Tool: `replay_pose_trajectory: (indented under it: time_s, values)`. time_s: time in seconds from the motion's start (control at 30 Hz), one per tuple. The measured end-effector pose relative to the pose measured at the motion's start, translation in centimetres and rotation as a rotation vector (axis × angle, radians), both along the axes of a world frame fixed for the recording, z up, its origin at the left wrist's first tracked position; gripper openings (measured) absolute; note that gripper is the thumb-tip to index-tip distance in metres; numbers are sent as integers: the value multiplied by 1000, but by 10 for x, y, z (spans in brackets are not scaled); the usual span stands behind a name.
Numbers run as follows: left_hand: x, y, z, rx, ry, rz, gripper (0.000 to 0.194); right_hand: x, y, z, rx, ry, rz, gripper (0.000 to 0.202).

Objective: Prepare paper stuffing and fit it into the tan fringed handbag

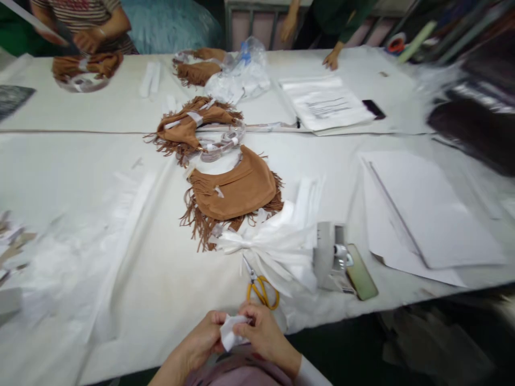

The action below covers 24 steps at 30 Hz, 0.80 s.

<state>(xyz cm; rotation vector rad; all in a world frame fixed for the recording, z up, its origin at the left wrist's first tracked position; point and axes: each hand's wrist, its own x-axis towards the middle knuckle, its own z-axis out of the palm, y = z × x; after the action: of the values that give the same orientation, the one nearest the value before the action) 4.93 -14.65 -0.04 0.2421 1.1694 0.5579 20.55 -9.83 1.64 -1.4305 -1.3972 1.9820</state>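
Near the table's front edge, my left hand [207,335] and my right hand [261,329] are closed together on a small piece of white tissue-like material [230,333]. Just beyond my right hand lie scissors with yellow handles [261,291], blades pointing away. Past them spreads a pile of white strips [269,244], partly under a brown suede bag with fringe [237,187]. Another brown fringed bag [189,126] rests farther back, its strap wrapped in clear plastic.
A grey tape dispenser [330,254] and a phone in a green case [362,272] lie to the right, near large white sheets [430,209]. Clear plastic bags [241,75] are at the back. Two other people stand across the table, one with a hand [332,59] on it.
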Motion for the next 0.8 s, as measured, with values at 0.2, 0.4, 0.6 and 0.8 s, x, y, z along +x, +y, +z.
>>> replay_pose_trajectory:
  time_s: [0.2, 0.4, 0.6, 0.8]
  values:
    - [12, 13, 5, 103, 140, 136, 40, 4, -8, 14, 55, -141, -251, 8]
    - [19, 21, 33, 182, 114, 167, 56, 6, -14, 13, 60, -190, -462, 18]
    - [30, 22, 28, 268, 198, 155, 55, 6, -19, 24, -58, 76, -436, 33]
    - [28, 16, 32, 109, -47, 273, 50, 10, -26, 21, -79, 203, -317, 43]
